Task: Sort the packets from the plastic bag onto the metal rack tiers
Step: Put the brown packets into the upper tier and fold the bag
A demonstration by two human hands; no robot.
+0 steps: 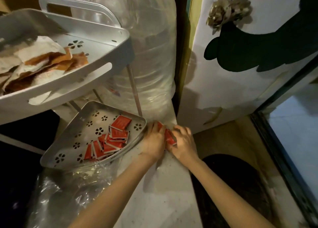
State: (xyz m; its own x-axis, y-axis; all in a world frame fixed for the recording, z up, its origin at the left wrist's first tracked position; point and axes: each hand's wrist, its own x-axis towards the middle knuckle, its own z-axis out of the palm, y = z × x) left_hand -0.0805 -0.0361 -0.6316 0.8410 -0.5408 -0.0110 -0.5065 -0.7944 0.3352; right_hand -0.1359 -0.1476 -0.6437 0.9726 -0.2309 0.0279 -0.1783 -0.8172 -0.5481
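red packets lie in a messy pile on the lower tier of the metal rack. we count about ten of them there, but some hide under others, so we cannot be sure. the tier is silver, shaped like a triangle, with little flower holes in it.

just beside its right corner, our two hands meet on the pale counter. our left hand and our right hand are both closed around a small bunch of red packets. we can see two or three in the bunch, and fingers cover the rest.

higher up is one upper tier, white and curved. crumpled white and brown wrappers lie in it. we cannot count them.

one clear plastic bag lies crinkled under the lower tier, touching it. one more big clear bag stands tall behind the rack.
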